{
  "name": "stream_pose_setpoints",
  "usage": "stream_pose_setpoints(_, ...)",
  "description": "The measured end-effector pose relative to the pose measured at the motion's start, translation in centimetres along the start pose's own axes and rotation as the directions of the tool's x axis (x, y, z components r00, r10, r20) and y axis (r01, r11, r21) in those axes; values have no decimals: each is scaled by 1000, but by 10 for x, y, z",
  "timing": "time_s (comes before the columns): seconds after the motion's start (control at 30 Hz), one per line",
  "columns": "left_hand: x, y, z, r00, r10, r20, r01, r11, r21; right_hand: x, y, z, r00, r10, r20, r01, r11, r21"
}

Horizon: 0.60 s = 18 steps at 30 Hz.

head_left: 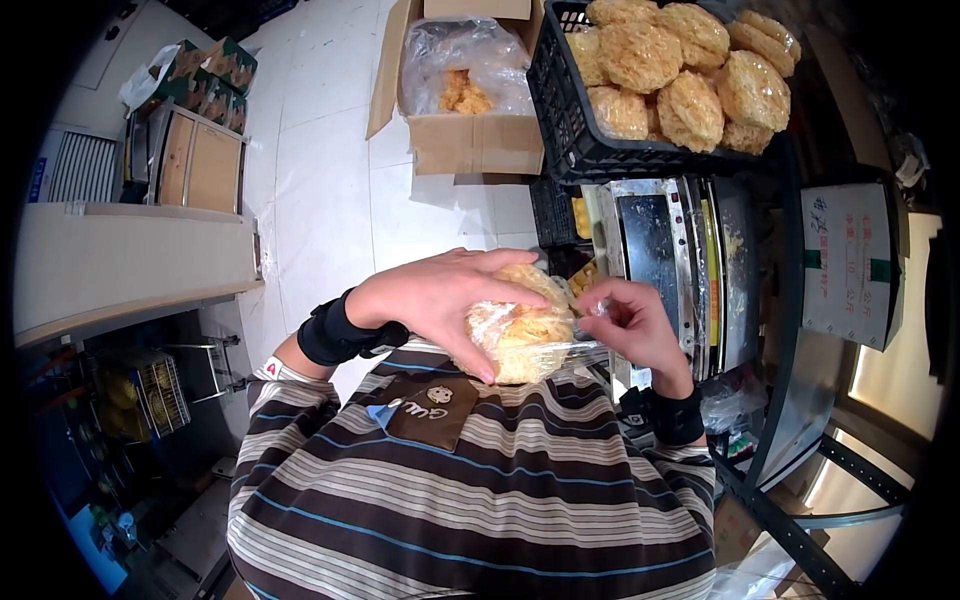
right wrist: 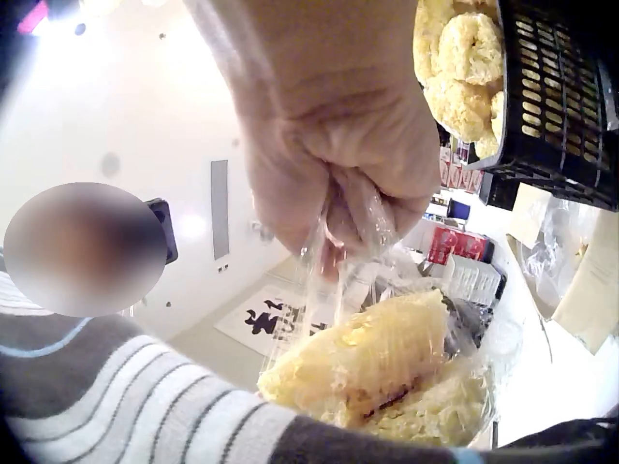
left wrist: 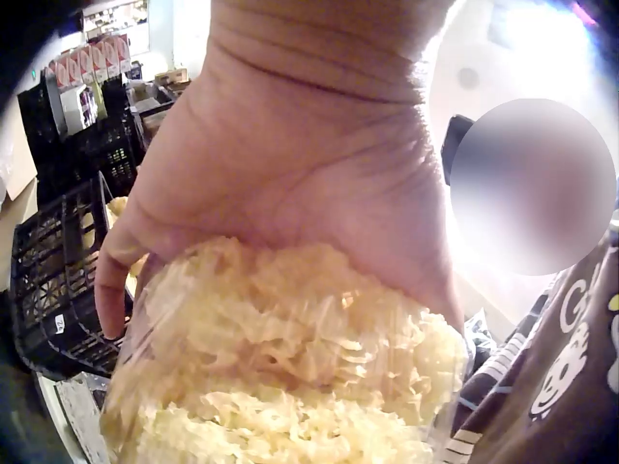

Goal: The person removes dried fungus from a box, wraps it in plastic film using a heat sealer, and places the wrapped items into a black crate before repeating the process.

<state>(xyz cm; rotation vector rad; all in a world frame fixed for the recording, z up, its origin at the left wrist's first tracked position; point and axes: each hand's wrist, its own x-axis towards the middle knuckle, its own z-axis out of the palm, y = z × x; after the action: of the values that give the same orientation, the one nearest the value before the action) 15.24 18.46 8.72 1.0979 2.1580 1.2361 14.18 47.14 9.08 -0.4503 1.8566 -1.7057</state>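
Observation:
A round, frilly, pale yellow bundle that looks like dried snow fungus [head_left: 535, 340], covered in clear plastic film, is in front of the person's body. The left hand [head_left: 440, 305] grips it from the left, fingers spread over the top and thumb at the near side. In the left wrist view, the palm lies against the ruffled snow fungus [left wrist: 300, 329]. To the right, the right hand [head_left: 638, 320] pinches gathered film, stretched from the bundle. Strands of plastic film [right wrist: 324, 290] run down from its curled fingers in the right wrist view.
Wrapped bundles fill a black crate [head_left: 640, 162] at the upper right. Left of it stands an open carton [head_left: 465, 145] lined with plastic, with orange pieces inside. A printed box [head_left: 850, 265] sits on the right, beyond the metal rack [head_left: 785, 300]. White floor tiles [head_left: 320, 180] show on the left.

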Motion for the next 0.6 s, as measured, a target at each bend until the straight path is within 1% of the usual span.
stream_pose_setpoints(0.03,1,-2,0,1000,24,0,-24,1000,10,-1,-5,0,1000,0,0,0,1000,0)
stream_pose_setpoints(0.1,1,-2,1,999,47,1,-47,999,20,-2,-16,-2,975,206,83,-194,971,-139)
stream_pose_setpoints(0.13,1,-1,2,999,41,4,-41,999,18,-3,-14,-2,975,207,81,-194,971,-138)
stream_pose_setpoints(0.17,2,-1,3,999,36,8,-36,999,16,-3,-10,-3,991,85,108,-54,964,-262)
stream_pose_setpoints(0.2,2,0,4,999,37,11,-37,999,16,-4,-9,-3,988,-34,150,89,922,-376)
stream_pose_setpoints(0.23,3,-1,4,999,38,7,-38,999,13,-6,-9,-4,988,-34,148,88,923,-375)
stream_pose_setpoints(0.3,3,-2,5,999,39,6,-40,999,10,-10,-12,-4,985,-134,110,168,900,-402)
stream_pose_setpoints(0.33,3,-3,6,999,22,23,-21,999,-37,-12,-10,-5,985,-134,109,167,900,-402)
stream_pose_setpoints(0.37,3,-4,6,999,5,41,-1,996,-84,-14,-8,-6,972,-173,158,220,904,-367)
stream_pose_setpoints(0.4,3,-7,8,999,5,41,-2,996,-84,-17,-7,-7,956,-211,205,271,905,-329)
stream_pose_setpoints(0.43,4,-12,11,998,7,57,1,991,-134,-19,-6,-8,956,-211,204,271,905,-330)
stream_pose_setpoints(0.47,4,-14,12,997,9,72,4,983,-185,-22,-5,-9,951,-195,241,267,911,-316)
stream_pose_setpoints(0.5,5,-15,12,997,9,73,5,983,-186,-24,-4,-9,944,-179,277,262,917,-301)
stream_pose_setpoints(0.53,5,-15,13,997,23,77,-9,984,-177,-26,-4,-10,944,-177,277,260,918,-300)
stream_pose_setpoints(0.6,7,-16,15,996,37,83,-23,985,-168,-29,-4,-12,936,-127,329,214,946,-244)
